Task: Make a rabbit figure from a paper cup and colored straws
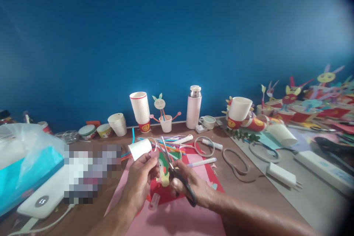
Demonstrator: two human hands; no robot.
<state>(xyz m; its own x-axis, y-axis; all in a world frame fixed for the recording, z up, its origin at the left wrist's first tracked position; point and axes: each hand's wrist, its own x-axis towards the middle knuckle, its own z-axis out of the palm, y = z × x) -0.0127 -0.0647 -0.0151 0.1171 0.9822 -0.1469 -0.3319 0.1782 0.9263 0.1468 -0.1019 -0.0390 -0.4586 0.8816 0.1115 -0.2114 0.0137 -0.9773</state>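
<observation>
My right hand (190, 180) grips a pair of black-handled scissors (188, 191), its fingers in the loops. The blades point up and away, spread apart. Just left of them, my left hand (143, 173) pinches a small pink paper piece (155, 152), mostly hidden by the fingers. A white paper cup (140, 149) lies on its side right behind my left hand. Under both hands are pink paper (177, 221) and red paper (217, 188), with yellow paper scraps (163, 180) and a small clear plastic piece (155, 201) on top.
Colourful straws (168, 141), a marker (201, 162) and a tape ring (212, 150) lie beyond the hands. Stacked paper cups (139, 108), a cup figure (166, 123) and a pink thermos (194, 110) line the blue partition. A power bank (41, 201) sits left; a charger (281, 175) right.
</observation>
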